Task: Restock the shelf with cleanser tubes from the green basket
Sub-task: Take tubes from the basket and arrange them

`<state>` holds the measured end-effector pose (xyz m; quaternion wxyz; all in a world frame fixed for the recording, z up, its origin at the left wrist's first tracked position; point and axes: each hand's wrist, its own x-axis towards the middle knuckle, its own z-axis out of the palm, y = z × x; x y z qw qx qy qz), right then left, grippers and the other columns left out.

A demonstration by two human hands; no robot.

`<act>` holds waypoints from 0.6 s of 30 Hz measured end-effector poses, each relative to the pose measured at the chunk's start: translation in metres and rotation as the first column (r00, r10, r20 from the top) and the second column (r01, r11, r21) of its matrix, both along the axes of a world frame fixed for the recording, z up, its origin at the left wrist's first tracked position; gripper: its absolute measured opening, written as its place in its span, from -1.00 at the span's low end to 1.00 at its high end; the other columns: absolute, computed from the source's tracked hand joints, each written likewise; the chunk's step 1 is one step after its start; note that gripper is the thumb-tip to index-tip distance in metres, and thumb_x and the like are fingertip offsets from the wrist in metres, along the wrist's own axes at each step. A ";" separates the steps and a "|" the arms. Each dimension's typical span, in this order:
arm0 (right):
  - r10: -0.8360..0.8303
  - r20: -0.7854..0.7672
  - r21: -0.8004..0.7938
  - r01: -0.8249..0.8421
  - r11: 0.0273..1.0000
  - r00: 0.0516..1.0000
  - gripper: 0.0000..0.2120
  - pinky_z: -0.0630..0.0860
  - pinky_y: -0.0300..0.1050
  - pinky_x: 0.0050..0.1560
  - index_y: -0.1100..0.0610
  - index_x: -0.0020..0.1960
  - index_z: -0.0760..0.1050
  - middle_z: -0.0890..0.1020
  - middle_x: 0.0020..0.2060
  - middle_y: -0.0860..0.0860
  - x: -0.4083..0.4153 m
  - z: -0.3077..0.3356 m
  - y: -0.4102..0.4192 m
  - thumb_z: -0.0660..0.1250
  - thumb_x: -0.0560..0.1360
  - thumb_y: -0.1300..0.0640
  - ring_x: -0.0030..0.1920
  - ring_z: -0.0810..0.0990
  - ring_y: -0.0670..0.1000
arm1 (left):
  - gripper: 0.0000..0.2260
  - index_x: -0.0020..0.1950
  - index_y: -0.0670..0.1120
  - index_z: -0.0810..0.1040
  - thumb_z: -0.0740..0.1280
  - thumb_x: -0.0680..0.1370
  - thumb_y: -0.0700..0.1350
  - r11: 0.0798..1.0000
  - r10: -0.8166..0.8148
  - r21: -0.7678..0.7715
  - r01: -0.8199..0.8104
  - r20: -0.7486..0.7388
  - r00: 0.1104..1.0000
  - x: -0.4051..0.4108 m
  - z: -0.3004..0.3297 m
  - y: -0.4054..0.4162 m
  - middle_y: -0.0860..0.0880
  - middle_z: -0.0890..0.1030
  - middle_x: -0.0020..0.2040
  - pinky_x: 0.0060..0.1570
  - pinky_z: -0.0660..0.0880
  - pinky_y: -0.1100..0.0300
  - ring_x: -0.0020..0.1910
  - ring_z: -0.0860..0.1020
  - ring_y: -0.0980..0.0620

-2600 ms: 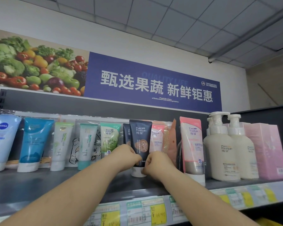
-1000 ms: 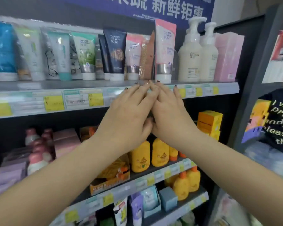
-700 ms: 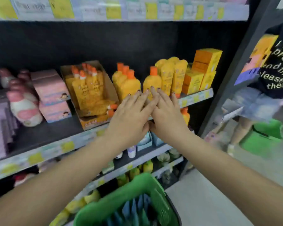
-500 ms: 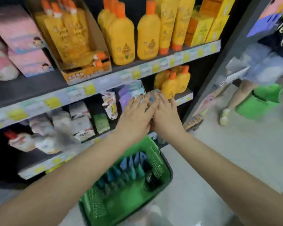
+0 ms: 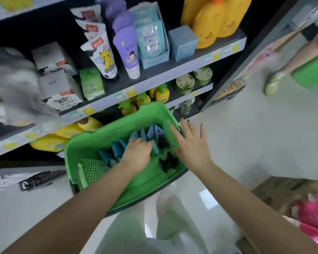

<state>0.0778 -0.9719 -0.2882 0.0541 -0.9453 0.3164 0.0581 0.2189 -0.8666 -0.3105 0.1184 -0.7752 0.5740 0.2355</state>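
Note:
The green basket (image 5: pixel 136 114) stands on the pale floor in front of the lower shelves. A row of blue and teal cleanser tubes (image 5: pixel 116 149) stands upright inside it, with dark tubes (image 5: pixel 168 162) at its right end. My left hand (image 5: pixel 137 154) is down in the basket with its fingers curled into the row of blue tubes. The fingertips are hidden among them. Over the basket's right rim, my right hand (image 5: pixel 192 145) hovers with fingers spread and holds nothing.
Behind the basket, the shelf unit (image 5: pixel 154 79) carries tubes, boxes and yellow bottles. A cardboard box (image 5: pixel 283 191) and something pink (image 5: pixel 314 217) lie at lower right. Another person's leg and a second green basket (image 5: pixel 314 70) are at upper right. A black item (image 5: pixel 42 178) lies at left.
My view has dropped from the top shelf to the basket on the floor. Both hands came down together, then parted: the left went into the tubes, the right stayed above the rim.

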 end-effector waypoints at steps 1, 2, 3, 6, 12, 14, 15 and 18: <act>0.005 -0.002 0.009 -0.005 1.000 1.000 -0.14 0.39 0.41 0.08 0.11 0.30 0.48 0.53 0.20 0.27 0.000 -0.008 -0.001 0.65 0.03 0.08 0.17 0.54 0.28 | -0.69 0.27 -0.14 0.39 0.17 0.52 -0.23 1.000 -0.002 0.027 0.002 0.004 1.000 -0.001 -0.015 0.003 -0.12 0.56 0.09 0.36 0.19 0.02 0.17 0.43 -0.11; 0.011 0.003 0.018 -0.011 1.000 1.000 -0.15 0.38 0.42 0.09 0.12 0.30 0.48 0.53 0.20 0.28 -0.001 -0.017 -0.003 0.65 0.04 0.09 0.18 0.54 0.28 | -0.70 0.25 -0.14 0.41 0.17 0.52 -0.24 0.999 0.003 0.045 -0.003 0.002 1.000 -0.003 -0.030 0.005 -0.12 0.57 0.06 0.35 0.21 0.01 0.13 0.45 -0.10; 0.013 0.012 0.028 -0.014 1.000 1.000 -0.16 0.37 0.43 0.10 0.12 0.31 0.47 0.52 0.21 0.29 -0.001 -0.025 -0.004 0.64 0.05 0.11 0.19 0.53 0.29 | -0.69 0.26 -0.14 0.41 0.18 0.51 -0.24 0.998 0.014 0.067 -0.013 -0.009 1.000 -0.005 -0.044 0.005 -0.13 0.57 0.03 0.33 0.23 0.01 0.10 0.47 -0.11; 0.013 0.029 0.057 -0.015 0.998 0.999 -0.20 0.32 0.43 0.15 0.11 0.33 0.45 0.50 0.23 0.29 -0.001 -0.047 -0.004 0.60 0.11 0.19 0.22 0.50 0.30 | -0.71 0.23 -0.17 0.42 0.19 0.51 -0.27 0.986 0.037 0.164 -0.029 -0.047 0.998 -0.014 -0.081 0.001 -0.15 0.59 -0.01 0.13 0.37 0.05 0.03 0.52 -0.13; 0.066 0.099 0.063 -0.072 0.995 0.993 -0.28 0.24 0.41 0.24 0.13 0.34 0.43 0.50 0.24 0.25 -0.009 -0.079 -0.008 0.55 0.21 0.16 0.26 0.47 0.26 | -0.81 0.11 -0.16 0.53 0.19 0.56 -0.20 0.929 0.198 0.341 -0.144 -0.128 0.972 -0.033 -0.149 -0.020 -0.15 0.59 0.09 0.05 0.45 0.07 0.08 0.56 -0.12; 0.080 0.111 0.071 -0.088 0.994 0.991 -0.29 0.22 0.40 0.26 0.13 0.35 0.42 0.50 0.24 0.25 -0.011 -0.085 -0.010 0.54 0.23 0.17 0.28 0.45 0.25 | -0.77 0.15 -0.15 0.54 0.21 0.57 -0.11 0.886 0.404 0.332 -0.322 -0.216 0.889 -0.044 -0.169 -0.020 -0.14 0.58 0.14 0.06 0.45 0.07 0.12 0.55 -0.13; 0.085 0.113 0.074 -0.093 0.993 0.990 -0.30 0.21 0.39 0.27 0.13 0.35 0.41 0.49 0.25 0.24 -0.012 -0.086 -0.011 0.53 0.24 0.18 0.28 0.44 0.25 | -0.74 0.18 -0.14 0.54 0.21 0.56 -0.08 0.855 0.499 0.307 -0.418 -0.269 0.824 -0.049 -0.174 -0.021 -0.13 0.57 0.17 0.12 0.44 0.06 0.16 0.53 -0.14; 0.082 0.120 0.076 -0.092 0.993 0.989 -0.32 0.21 0.39 0.27 0.14 0.34 0.41 0.49 0.25 0.23 -0.014 -0.090 -0.017 0.51 0.25 0.19 0.29 0.43 0.25 | -0.73 0.17 -0.13 0.57 0.23 0.55 -0.06 0.757 0.653 0.336 -0.561 -0.363 0.664 -0.058 -0.185 -0.022 -0.12 0.60 0.13 0.14 0.46 0.07 0.15 0.55 -0.12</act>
